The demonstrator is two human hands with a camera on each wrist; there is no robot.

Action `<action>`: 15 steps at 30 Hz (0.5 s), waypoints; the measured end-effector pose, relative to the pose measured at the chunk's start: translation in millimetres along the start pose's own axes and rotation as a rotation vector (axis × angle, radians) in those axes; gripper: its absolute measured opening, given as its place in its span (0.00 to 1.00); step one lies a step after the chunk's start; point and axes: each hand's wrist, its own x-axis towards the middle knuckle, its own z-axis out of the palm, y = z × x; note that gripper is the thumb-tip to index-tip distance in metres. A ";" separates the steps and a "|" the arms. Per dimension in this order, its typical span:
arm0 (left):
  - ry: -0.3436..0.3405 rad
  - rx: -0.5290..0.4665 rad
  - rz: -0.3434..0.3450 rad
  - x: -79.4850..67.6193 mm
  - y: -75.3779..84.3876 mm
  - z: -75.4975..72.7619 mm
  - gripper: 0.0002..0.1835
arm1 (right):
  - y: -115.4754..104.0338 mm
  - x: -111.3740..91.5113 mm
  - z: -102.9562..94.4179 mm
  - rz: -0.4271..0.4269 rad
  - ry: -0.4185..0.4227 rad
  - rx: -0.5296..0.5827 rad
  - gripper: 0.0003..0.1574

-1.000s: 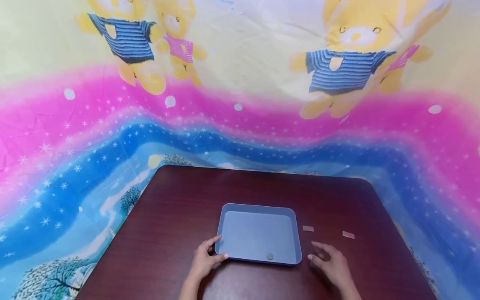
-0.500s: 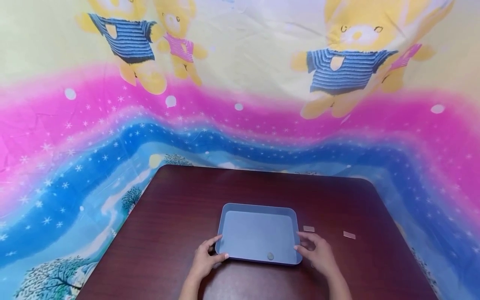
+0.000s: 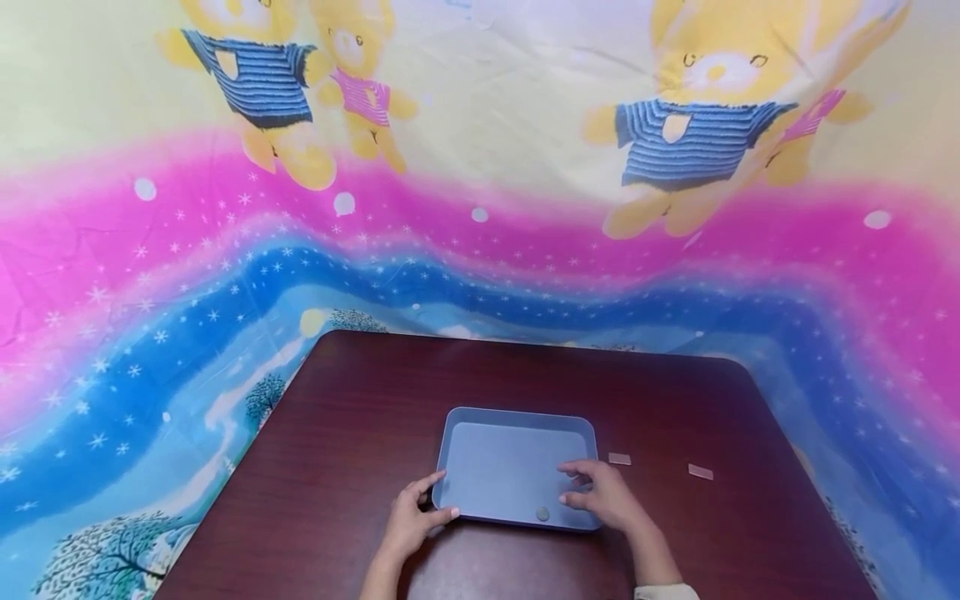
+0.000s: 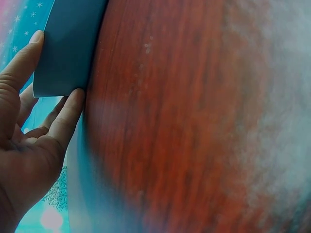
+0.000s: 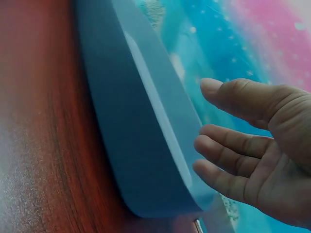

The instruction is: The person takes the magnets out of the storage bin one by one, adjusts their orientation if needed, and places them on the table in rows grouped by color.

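Note:
A blue-grey rectangular tray [image 3: 495, 467] lies on the dark red-brown table. My left hand [image 3: 410, 521] holds its near left corner, the thumb on the front side and a finger on the left side; in the left wrist view, thumb and fingers touch the tray wall [image 4: 68, 53]. A small round greyish disc, perhaps a coin [image 3: 543, 514], lies in the tray by the front wall. My right hand [image 3: 606, 496] hovers over the tray's right side, fingers apart with nothing between them. The right wrist view shows that hand [image 5: 257, 150] beside the tray wall.
Two small flat pinkish rectangles, the nearer piece [image 3: 619, 459] and the farther piece [image 3: 701, 472], lie on the table [image 3: 360, 417] right of the tray. A printed cloth [image 3: 480, 150] with bears hangs behind the table.
My right hand has moved left from the table beside the tray, past its right rim, to above the tray's inside. The left hand, tray and disc stay in place.

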 end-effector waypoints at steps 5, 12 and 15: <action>-0.001 0.009 -0.003 1.0 -0.5 -0.1 0.36 | 7.5 11.2 8.1 -0.044 -0.134 -0.016 0.25; 0.001 0.035 0.009 0.4 -1.4 -0.2 0.36 | 19.8 18.6 19.3 -0.209 -0.232 -0.078 0.22; 0.007 0.044 0.011 -0.1 -1.3 -0.1 0.36 | 20.7 21.5 22.5 -0.249 -0.235 -0.117 0.21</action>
